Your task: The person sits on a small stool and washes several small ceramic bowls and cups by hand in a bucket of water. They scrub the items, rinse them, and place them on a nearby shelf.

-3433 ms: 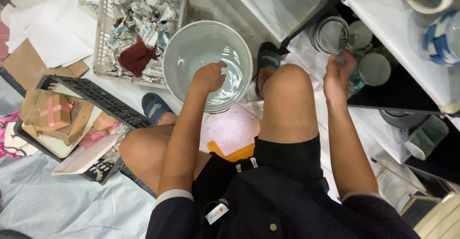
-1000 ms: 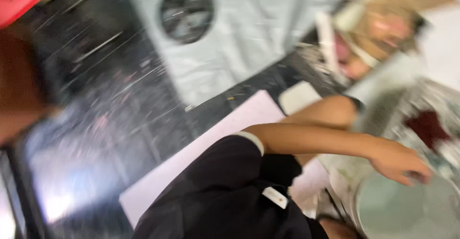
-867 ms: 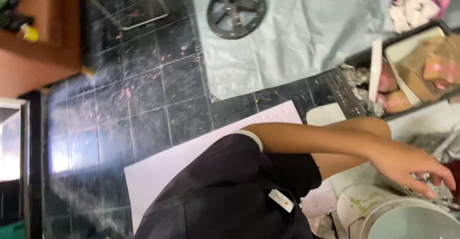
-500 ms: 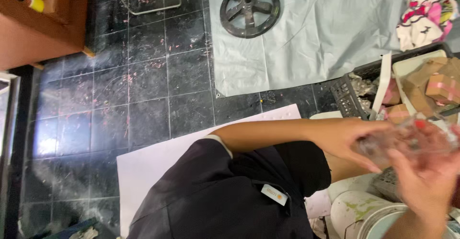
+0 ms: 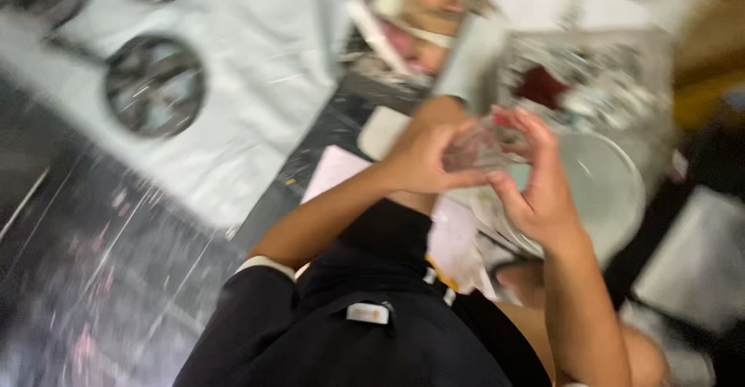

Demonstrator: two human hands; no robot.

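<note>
The left hand (image 5: 423,158) and the right hand (image 5: 535,189) were raised together in front of the person, both curled around a small clear glass object (image 5: 475,150) held between them; blur hid its exact shape. The left fingers wrapped its left side with the thumb stretched along the underside, while the right fingers (image 5: 535,131) arched over its far edge and the right thumb pressed near the left thumb. The object hung above the near-left rim of the pale basin (image 5: 613,193).

Half a second earlier the same object had sat at the far right edge of the view, with the right hand only partly seen; now both hands lay near the middle, and the basin, then just a sliver in the corner, showed most of its round bowl. The wire tray of crumpled silvery pieces (image 5: 590,76) had come into sight beyond the basin. The round fan grille (image 5: 155,84) on the pale sheet (image 5: 256,69) had moved from top centre to the far left.
</note>
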